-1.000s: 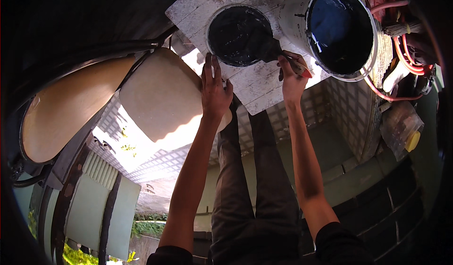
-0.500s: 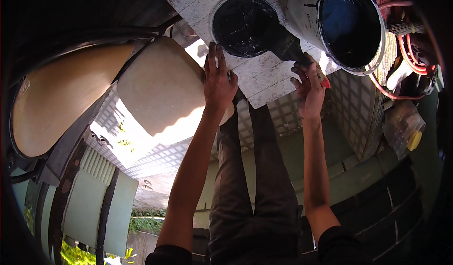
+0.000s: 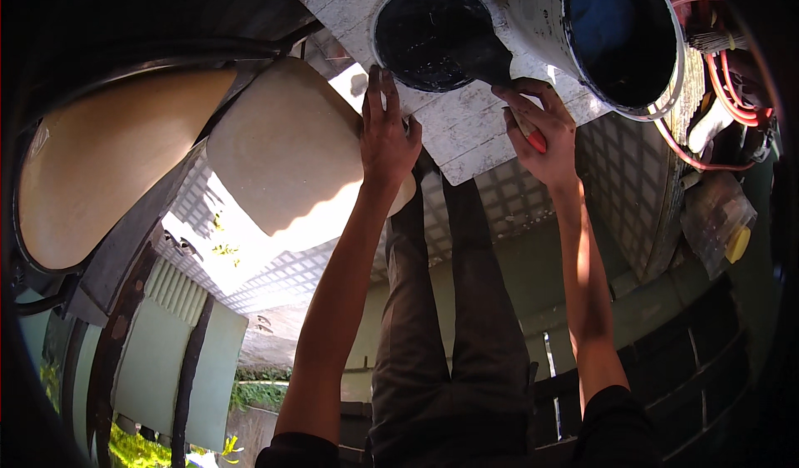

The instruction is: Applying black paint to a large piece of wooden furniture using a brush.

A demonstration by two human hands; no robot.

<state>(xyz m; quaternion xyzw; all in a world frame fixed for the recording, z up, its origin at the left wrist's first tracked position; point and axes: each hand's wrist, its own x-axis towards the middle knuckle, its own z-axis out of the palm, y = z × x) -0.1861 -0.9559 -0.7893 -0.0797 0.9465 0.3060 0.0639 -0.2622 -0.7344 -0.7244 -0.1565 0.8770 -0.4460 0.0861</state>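
Observation:
My right hand (image 3: 545, 135) is closed around the handle of a flat, wide-ended tool (image 3: 493, 62) coated in black; the handle's end is red. Whether it is a brush or a scraper I cannot tell. Its broad end reaches into a round, pale-rimmed container (image 3: 375, 39) holding black, wet-looking stuff (image 3: 416, 31). At the container's near left edge lies my left hand (image 3: 388, 139), fingers stretched out and holding nothing. Its fingertips are at or close to the rim. Dark smudges show on both hands. A spotted whitish board (image 3: 474, 139) bears the container.
A tall whitish bucket (image 3: 533, 22), black inside, stands right of the container. Reddish hose (image 3: 732, 106) and a clear plastic bag (image 3: 712, 218) lie at the far right. On the left are a beige chair seat (image 3: 287, 143) and a tan backrest (image 3: 116, 172).
My right hand has moved slightly up and turned, its fingers now further over the tool's handle. The tool's broad end has shifted a little within the container. My left hand stays nearly in place.

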